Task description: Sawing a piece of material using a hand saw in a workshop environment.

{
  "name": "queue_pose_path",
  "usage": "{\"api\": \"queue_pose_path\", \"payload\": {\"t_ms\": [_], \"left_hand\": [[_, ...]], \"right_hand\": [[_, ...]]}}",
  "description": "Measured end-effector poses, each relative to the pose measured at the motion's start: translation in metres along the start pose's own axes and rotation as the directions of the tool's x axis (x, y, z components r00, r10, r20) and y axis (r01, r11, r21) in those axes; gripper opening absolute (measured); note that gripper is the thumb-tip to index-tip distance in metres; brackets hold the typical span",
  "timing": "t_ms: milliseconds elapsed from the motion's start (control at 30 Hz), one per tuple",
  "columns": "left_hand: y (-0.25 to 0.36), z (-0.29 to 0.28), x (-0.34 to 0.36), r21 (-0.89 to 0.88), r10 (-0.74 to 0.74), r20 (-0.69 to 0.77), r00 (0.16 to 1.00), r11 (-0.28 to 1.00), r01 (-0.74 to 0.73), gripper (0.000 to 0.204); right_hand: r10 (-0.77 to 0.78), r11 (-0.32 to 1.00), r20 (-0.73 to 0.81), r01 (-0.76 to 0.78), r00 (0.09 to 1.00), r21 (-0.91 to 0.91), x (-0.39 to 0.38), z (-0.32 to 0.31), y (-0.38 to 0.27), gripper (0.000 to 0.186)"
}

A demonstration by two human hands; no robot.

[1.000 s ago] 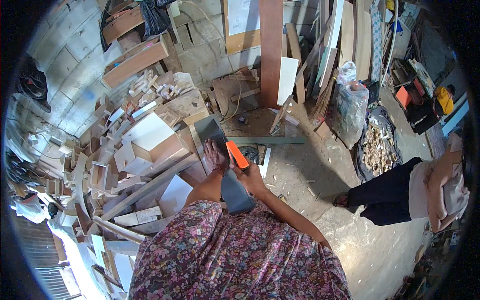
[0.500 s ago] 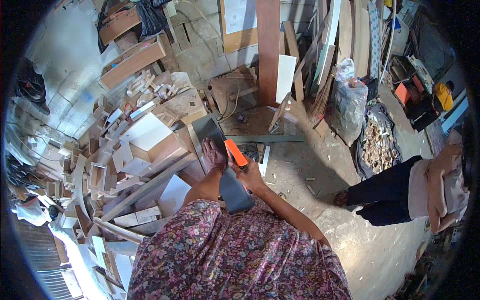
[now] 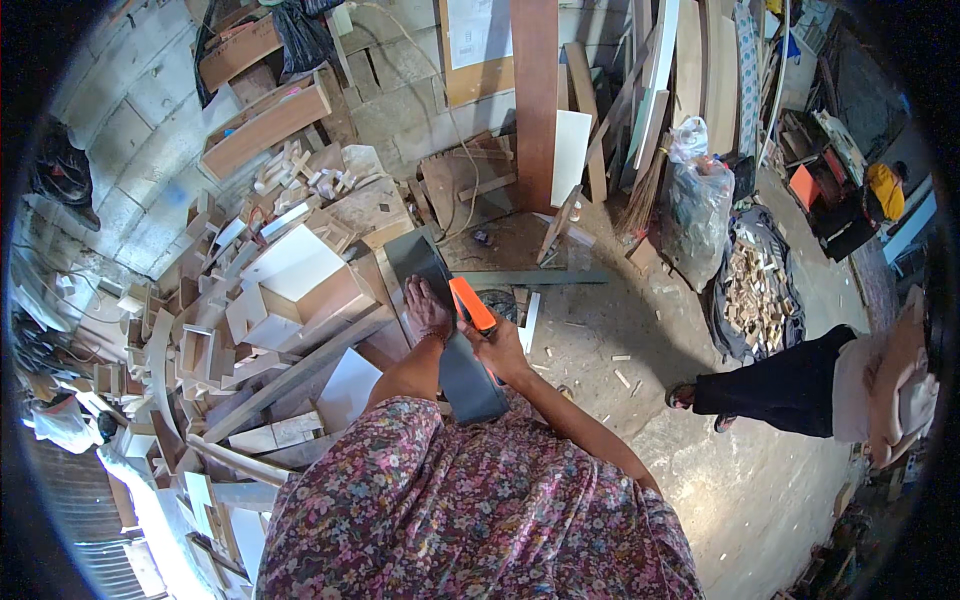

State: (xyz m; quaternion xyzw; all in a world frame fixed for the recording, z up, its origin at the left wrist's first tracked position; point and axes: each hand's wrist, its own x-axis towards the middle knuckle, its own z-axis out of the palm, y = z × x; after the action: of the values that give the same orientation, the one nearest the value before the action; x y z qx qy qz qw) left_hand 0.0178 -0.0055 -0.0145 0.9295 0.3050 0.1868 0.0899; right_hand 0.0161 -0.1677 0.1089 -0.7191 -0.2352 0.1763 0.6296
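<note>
A long dark grey board (image 3: 474,385) stretches away from my lap. My left hand (image 3: 428,312) lies flat on its far half, fingers extended and holding nothing. Just to the right, my right hand (image 3: 498,347) is closed around an orange-and-black hand tool (image 3: 472,305). Its bright orange body points up and away beside my left hand. The exact kind of tool cannot be made out, and my fingers hide its lower part.
Wood offcuts (image 3: 320,175) and white panels (image 3: 297,262) crowd the left side. Tall planks (image 3: 536,110) lean on the far wall. A stuffed plastic bag (image 3: 697,205) and a dark sack of wood scraps (image 3: 757,290) stand right. Another person (image 3: 780,395) stands at the right.
The other person has shifted a little to the right, and their feet show more plainly. My hands, the board and the tool stay almost where they were.
</note>
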Motion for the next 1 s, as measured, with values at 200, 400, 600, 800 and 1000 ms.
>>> {"api": "queue_pose_path", "payload": {"t_ms": [200, 400, 600, 800, 1000], "left_hand": [[0.017, -0.029, -0.003, -0.103, -0.125, 0.062, 0.99, 0.986, 0.131, 0.043], [0.002, -0.005, 0.001, -0.171, -0.098, -0.076, 0.992, 0.982, 0.084, 0.038], [0.014, -0.013, 0.002, -0.056, -0.093, -0.01, 0.996, 0.994, 0.092, 0.042], [0.011, -0.014, -0.001, -0.072, -0.1, 0.013, 0.995, 0.992, 0.1, 0.045], [0.008, -0.018, 0.003, -0.038, -0.121, 0.063, 0.991, 0.992, 0.124, 0.041]], "right_hand": [[0.059, 0.966, -0.029, -0.064, 0.998, -0.252, -0.025, -0.005, -0.044, 0.031], [0.201, 0.968, -0.067, -0.209, 0.977, -0.142, -0.034, -0.023, -0.064, 0.023], [0.071, 0.963, -0.098, -0.094, 0.993, -0.252, 0.017, 0.008, -0.007, 0.021], [0.009, 0.98, -0.121, -0.033, 0.993, -0.198, 0.0, 0.013, -0.017, 0.024], [0.122, 0.959, -0.039, -0.128, 0.992, -0.252, -0.025, -0.014, -0.062, 0.029]]}}
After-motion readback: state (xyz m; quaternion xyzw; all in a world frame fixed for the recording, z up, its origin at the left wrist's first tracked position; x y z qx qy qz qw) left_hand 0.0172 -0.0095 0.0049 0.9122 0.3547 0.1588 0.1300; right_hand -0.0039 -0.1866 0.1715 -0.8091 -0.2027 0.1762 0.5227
